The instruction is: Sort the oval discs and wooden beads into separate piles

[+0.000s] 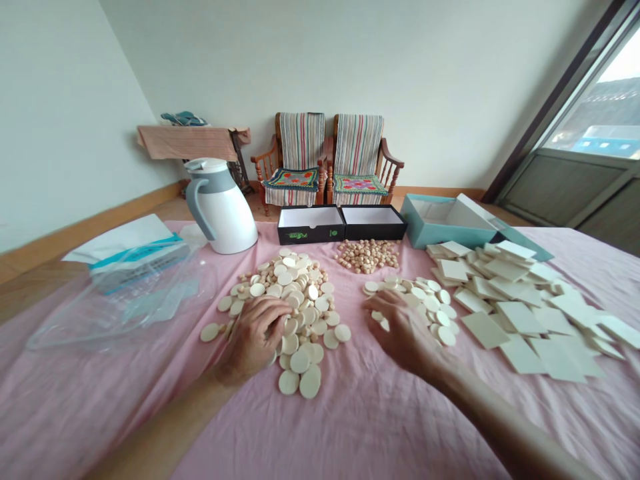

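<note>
A mixed pile of pale round wooden discs (300,361) and small wooden beads (320,269) spreads across the middle of the cloth. Over its left side lies my left hand (253,333), fingers bent and thumb drawn in; whatever is under the fingertips is hidden. My right hand (403,333) is at the near left edge of a smaller pile of discs (433,303). Its fingers curl downward around a few wooden discs (379,318), which show between fingers and thumb.
Behind are a heap of beads (367,256), two black open boxes (313,233) and a teal box (445,233). Square wooden pieces (523,317) are heaped at right. A white jug (227,217) and clear plastic packaging (150,287) stand left. Two chairs (300,143) are beyond the table.
</note>
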Demonstrator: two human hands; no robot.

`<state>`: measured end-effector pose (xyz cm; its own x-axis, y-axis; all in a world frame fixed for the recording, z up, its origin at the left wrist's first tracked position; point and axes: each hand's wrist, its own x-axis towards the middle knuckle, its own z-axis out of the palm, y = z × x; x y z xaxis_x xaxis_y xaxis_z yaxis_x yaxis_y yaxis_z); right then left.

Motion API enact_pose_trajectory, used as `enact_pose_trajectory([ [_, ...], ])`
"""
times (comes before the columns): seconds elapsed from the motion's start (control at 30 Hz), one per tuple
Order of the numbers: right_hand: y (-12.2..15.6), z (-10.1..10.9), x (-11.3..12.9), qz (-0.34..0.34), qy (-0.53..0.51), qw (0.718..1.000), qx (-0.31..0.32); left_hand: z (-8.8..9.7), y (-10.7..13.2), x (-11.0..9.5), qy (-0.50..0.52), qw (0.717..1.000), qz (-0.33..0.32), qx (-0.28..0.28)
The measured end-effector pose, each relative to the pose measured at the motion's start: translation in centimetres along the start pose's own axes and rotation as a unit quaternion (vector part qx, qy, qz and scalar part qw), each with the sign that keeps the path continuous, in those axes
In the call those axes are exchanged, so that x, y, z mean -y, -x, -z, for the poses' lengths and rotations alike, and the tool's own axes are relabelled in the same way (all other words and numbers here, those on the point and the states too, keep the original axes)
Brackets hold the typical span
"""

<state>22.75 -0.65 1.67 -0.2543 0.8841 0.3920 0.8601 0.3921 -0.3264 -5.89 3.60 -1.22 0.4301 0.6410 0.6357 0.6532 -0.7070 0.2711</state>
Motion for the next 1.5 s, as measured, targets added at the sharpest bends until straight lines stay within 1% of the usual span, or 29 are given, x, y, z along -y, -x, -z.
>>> enact_pose_trajectory([
  [0.07, -0.1, -1.1, 2.0, 0.033, -0.044, 0.997, 0.05, 0.1, 0.0, 0.0, -0.001, 1.0, -0.003, -0.005],
  [0.13, 0.0, -2.1, 3.2, 0.046, -0.049, 0.995, 0.079, 0.2, 0.0, 0.0, -0.001, 1.0, -0.003, -0.008],
  [0.2, 0.1, -2.8, 3.7, 0.04, -0.046, 0.994, 0.093, 0.3, 0.0, 0.0, 0.0, 1.0, -0.001, -0.006],
  [0.27, 0.3, -3.3, 3.6, 0.031, -0.052, 0.994, 0.091, 0.3, 0.0, 0.0, 0.0, 1.0, 0.0, -0.003],
  [0.33, 0.5, -3.3, 3.1, 0.024, -0.056, 0.996, 0.071, 0.4, -0.1, -0.1, 0.0, 1.0, -0.002, -0.006],
  [0.43, 0.5, -2.2, 1.6, -0.003, -0.023, 1.0, 0.007, 0.5, -0.3, -0.3, -0.001, 1.0, -0.002, -0.01],
  [0.5, 0.3, -1.1, 0.4, -0.041, 0.046, 0.997, -0.041, 0.5, -0.4, -0.2, 0.001, 1.0, -0.001, -0.011],
  [0.57, 0.2, 0.1, -0.8, -0.083, 0.131, 0.985, -0.079, 0.4, -0.4, -0.1, 0.003, 1.0, 0.0, -0.011],
  [0.63, 0.1, 0.6, -1.4, -0.107, 0.177, 0.973, -0.104, 0.3, -0.4, 0.0, 0.004, 1.0, 0.003, -0.01],
  [0.67, 0.0, 0.6, -1.4, -0.105, 0.171, 0.974, -0.11, 0.2, -0.3, 0.1, 0.005, 1.0, 0.005, -0.009],
  [0.73, 0.1, 0.1, -0.7, -0.074, 0.097, 0.988, -0.096, 0.1, -0.3, 0.2, 0.005, 1.0, 0.004, -0.009],
  [0.8, 0.2, -1.0, 0.7, -0.029, -0.008, 0.998, -0.046, 0.1, -0.2, 0.2, 0.005, 1.0, -0.001, -0.011],
  [0.87, 0.4, -2.2, 2.1, 0.013, -0.077, 0.997, 0.015, 0.2, -0.2, 0.2, 0.002, 1.0, -0.001, -0.015],
  [0.93, 0.5, -3.3, 3.3, 0.044, -0.087, 0.994, 0.054, 0.3, -0.2, 0.1, 0.001, 1.0, 0.002, -0.015],
  [1.0, 0.6, -4.0, 4.0, 0.061, -0.072, 0.993, 0.069, 0.3, -0.3, 0.1, 0.001, 1.0, 0.006, -0.015],
  [1.2, 0.6, -4.5, 4.2, 0.064, -0.071, 0.993, 0.07, 0.2, -0.2, 0.2, -0.003, 1.0, 0.007, -0.015],
  [1.37, 0.8, -5.0, 4.2, 0.051, -0.081, 0.994, 0.06, 0.1, -0.1, 0.4, -0.001, 1.0, 0.004, -0.013],
  [1.43, 0.8, -4.7, 3.9, 0.033, -0.074, 0.996, 0.044, 0.2, -0.2, 0.4, 0.0, 1.0, 0.005, -0.014],
  [1.5, 0.6, -3.8, 3.1, 0.006, -0.043, 0.999, 0.008, 0.2, -0.2, 0.3, -0.001, 1.0, 0.004, -0.016],
])
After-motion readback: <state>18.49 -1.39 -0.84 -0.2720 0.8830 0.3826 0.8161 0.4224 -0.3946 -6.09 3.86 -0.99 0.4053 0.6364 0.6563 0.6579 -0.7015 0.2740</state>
